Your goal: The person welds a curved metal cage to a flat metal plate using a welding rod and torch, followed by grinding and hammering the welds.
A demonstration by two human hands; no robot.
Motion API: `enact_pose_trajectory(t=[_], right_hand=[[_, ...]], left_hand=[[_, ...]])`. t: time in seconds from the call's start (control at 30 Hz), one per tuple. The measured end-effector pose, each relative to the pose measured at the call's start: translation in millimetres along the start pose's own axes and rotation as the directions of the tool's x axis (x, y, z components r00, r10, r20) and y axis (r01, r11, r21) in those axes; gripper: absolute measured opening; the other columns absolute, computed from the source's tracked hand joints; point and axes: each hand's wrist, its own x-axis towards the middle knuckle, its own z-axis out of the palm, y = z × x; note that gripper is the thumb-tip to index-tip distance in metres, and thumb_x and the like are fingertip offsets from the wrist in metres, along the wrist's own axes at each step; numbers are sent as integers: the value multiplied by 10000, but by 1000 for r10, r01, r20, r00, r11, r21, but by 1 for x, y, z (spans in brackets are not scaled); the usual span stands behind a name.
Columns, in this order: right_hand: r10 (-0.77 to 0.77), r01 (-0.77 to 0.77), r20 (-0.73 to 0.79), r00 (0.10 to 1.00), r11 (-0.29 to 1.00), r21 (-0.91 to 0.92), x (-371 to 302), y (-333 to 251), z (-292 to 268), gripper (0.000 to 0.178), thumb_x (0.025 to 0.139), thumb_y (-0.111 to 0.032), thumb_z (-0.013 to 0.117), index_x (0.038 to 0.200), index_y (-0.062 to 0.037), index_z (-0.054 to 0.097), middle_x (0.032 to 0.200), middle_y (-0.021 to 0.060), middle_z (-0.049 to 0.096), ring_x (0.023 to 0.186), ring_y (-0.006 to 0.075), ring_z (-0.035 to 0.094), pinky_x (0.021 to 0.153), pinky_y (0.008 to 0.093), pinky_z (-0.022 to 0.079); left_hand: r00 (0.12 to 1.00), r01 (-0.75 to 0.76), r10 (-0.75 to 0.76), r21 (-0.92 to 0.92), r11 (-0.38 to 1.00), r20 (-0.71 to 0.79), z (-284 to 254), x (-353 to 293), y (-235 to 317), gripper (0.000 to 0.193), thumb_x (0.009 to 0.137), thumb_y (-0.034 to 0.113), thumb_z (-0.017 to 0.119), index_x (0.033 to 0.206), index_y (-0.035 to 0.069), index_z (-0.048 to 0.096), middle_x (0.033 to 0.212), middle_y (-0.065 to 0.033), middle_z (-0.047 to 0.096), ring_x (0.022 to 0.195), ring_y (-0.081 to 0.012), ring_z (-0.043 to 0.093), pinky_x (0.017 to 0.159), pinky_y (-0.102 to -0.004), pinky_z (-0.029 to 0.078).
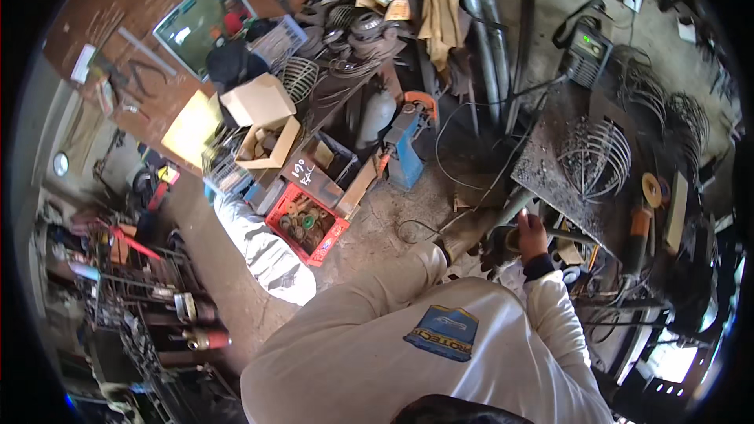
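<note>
My right hand (532,237) is just off the near edge of the dark metal table (547,177), beside the grey tube (514,209) at that edge, fingers curled, though I cannot tell whether they are clamped on anything; my left hand is out of view. On the table lies a curved wire rack (594,161), while the blue machine (405,153) and red crate (328,242) stand left of it.

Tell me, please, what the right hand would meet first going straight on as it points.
The right hand would probably meet the greyish tube, then perhaps the worktable; depth is unclear.
</note>
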Motion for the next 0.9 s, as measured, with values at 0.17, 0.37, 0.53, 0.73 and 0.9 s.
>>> enact_pose_trajectory(t=[0.17, 0.37, 0.53, 0.73, 0.9], right_hand=[[91, -123, 211, 973, 982, 145, -21, -27, 3, 370, 992, -291, 651, 1211, 7, 636, 935, 72, 683, 857, 120, 602, 754, 303, 495], [134, -162, 318, 939, 985, 60, -28, -48, -5, 499, 910, -284, 739, 1333, -69, 585, 1035, 153, 714, 923, 222, 697, 809, 350, 552], [28, -20, 161, 987, 998, -51, -34, -83, -14, 405, 923, -269, 696, 1280, -94, 618, 989, 209, 740, 895, 388, 724, 777, 460, 573], [56, -55, 57, 997, 998, -28, -35, -94, -12, 223, 973, -237, 614, 1158, -116, 644, 895, 222, 716, 857, 426, 695, 743, 509, 554], [-97, 96, 22, 995, 995, 38, -40, -80, -21, 191, 930, -213, 611, 1090, -136, 684, 865, 185, 725, 815, 407, 705, 746, 511, 567]], left_hand=[[876, 446, -144, -659, 606, 461, 9, -42, 35, 499, 945, 480, 669, 1272, 108, 613, 1012, -53, 693, 734, -143, 669, 618, -328, 585], [978, 139, -27, -548, 825, 208, -18, -30, 45, 392, 951, 419, 692, 1155, 84, 675, 962, -50, 710, 730, -135, 687, 580, -268, 571], [973, -165, 132, -170, 972, -188, 14, -12, 13, 400, 983, 413, 645, 1131, 42, 659, 860, -50, 702, 638, -123, 656, 500, -274, 510], [944, 282, -190, -362, 889, 268, 0, -35, 46, 373, 957, 359, 663, 1144, 36, 666, 893, -84, 671, 600, -147, 636, 525, -316, 529], [945, 296, -248, -241, 924, 213, -5, -29, 69, 304, 960, 301, 609, 1067, 26, 682, 889, -86, 691, 577, -146, 617, 490, -293, 520]])
